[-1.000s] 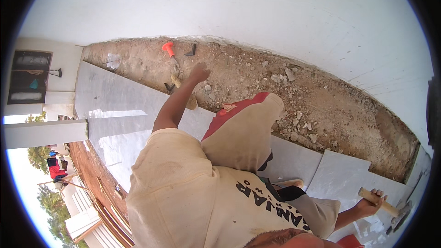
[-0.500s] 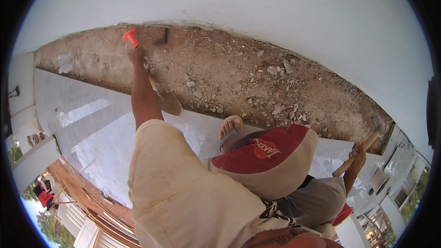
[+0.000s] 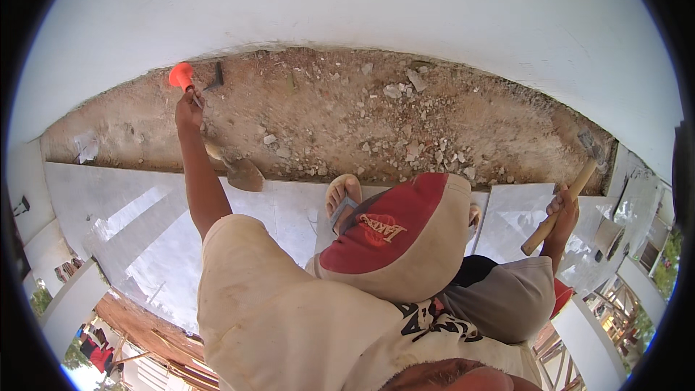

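Orange-guarded chisel in the left hand, hammer in the right hand.
The left fingers close around the chisel just below its flared guard, at the far left of a bare dirt strip near the white wall; a black angled piece lies just beside it. The right fingers wrap the hammer's wooden handle, its metal head (up at the strip's right end) pointing toward the wall. A trowel lies along the edge of the glossy grey tiles, near the left forearm, and broken rubble litters the dirt between the two hands.
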Motion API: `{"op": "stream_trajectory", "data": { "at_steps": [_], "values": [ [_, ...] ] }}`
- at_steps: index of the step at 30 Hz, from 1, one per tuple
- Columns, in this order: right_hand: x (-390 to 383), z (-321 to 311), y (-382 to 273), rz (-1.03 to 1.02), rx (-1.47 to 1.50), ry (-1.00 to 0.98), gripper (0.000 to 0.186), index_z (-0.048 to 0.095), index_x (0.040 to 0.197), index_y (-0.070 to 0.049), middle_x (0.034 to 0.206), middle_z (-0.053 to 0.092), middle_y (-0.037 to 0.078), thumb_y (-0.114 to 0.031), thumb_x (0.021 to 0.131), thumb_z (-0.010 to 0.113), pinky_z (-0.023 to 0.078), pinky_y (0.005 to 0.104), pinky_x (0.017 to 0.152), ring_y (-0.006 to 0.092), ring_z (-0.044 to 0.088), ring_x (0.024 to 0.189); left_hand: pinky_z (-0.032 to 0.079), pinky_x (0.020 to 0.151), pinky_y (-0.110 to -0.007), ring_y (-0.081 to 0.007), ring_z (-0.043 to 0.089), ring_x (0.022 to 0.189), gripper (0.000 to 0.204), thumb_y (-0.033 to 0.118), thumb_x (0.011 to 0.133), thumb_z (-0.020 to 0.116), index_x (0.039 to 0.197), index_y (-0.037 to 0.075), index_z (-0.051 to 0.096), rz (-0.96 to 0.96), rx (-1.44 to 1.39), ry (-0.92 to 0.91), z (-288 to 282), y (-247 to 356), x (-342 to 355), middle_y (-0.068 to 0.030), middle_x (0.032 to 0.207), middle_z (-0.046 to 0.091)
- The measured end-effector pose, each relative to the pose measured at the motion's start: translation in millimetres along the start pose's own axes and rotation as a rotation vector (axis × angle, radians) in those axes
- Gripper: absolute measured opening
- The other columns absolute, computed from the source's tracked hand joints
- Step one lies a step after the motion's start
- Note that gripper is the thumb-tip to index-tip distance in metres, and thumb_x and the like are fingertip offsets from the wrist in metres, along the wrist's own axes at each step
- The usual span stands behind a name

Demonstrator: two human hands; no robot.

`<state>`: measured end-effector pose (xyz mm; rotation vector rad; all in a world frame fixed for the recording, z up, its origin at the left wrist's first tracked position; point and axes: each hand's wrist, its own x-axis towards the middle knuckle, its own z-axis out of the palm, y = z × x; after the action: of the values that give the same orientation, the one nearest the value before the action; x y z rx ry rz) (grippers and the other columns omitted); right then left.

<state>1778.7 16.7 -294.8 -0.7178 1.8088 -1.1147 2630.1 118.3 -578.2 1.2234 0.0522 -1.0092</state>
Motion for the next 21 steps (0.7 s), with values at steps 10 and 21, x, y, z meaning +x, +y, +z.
{"op": "stream_trajectory", "data": {
  "at_steps": [10, 21],
  "values": [
    [22, -2, 19, -0.119, 0.042, -0.139, 0.02, 0.049, 0.097, -0.003, 0.062, 0.043, -0.002, -0.015, 0.084, 0.06, 0.035, 0.02, 0.04, 0.0054, 0.041, 0.046, 0.044, 0.087, -0.033, -0.0232, 0.058, 0.099, 0.039, -0.005, 0.076, 0.053, 0.112, 0.008, 0.046, -0.026, 0.242, -0.501, 215, -96, -277, -0.0055, 0.095, 0.055],
    [48, 6, 85, -0.184, 0.243, -0.236, 0.024, 0.051, 0.093, 0.0, 0.076, 0.059, 0.006, -0.017, 0.083, 0.064, 0.049, 0.0238, 0.052, 0.0118, 0.06, 0.064, 0.045, 0.081, -0.034, -0.0208, 0.059, 0.089, 0.033, 0.009, 0.079, 0.051, 0.112, 0.005, 0.047, 0.028, 1.399, -1.526, 498, -201, -372, -0.0085, 0.093, 0.058]
  ]
}}
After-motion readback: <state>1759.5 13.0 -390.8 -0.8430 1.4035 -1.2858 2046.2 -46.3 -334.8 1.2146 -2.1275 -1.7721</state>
